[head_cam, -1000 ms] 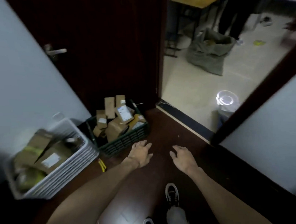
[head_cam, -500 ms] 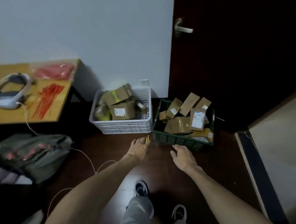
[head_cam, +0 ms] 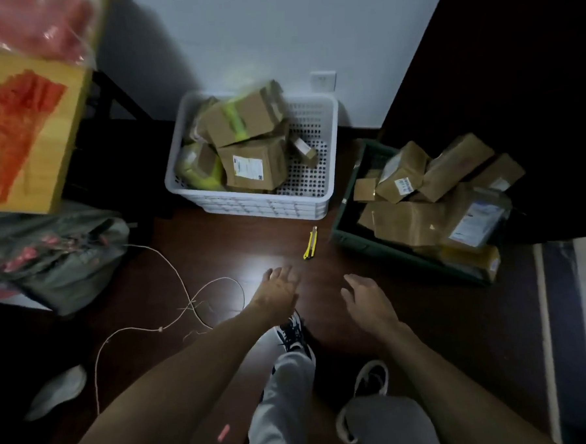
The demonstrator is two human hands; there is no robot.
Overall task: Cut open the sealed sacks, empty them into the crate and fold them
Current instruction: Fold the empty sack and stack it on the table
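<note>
Parcels fill both containers ahead of you. Your white basket [head_cam: 317, 200] stands against the wall and holds brown boxes [head_cam: 251, 163], one banded in yellow-green tape. They are heaped toward its left side, and its perforated bottom shows bare on the right. Just to its right the green crate [head_cam: 364, 243] sits at an angle beside the dark door [head_cam: 497, 75]. It is piled above its rim with brown packets [head_cam: 407, 222], several carrying white labels.

A yellow knife [head_cam: 309, 243] lies on the floor between the two, touching neither. Your left hand [head_cam: 278, 290] hovers just short of it, fingers loose and spread, holding nothing. Your right hand [head_cam: 367, 299] is likewise released, palm down and empty.

A grey sack [head_cam: 66, 267] slumps on the floor at far left, below the edge of the table [head_cam: 44, 173], with something pink-red on top. You cannot tell whether it is sealed. A pale string [head_cam: 160, 329] runs from it in loops across the dark glossy floor [head_cam: 218, 239] toward your feet. On the table lie red ties [head_cam: 15, 134] and a clear bag [head_cam: 30, 28] of red material, both blurred. A socket [head_cam: 323, 81] sits low on the pale wall behind the basket.
</note>
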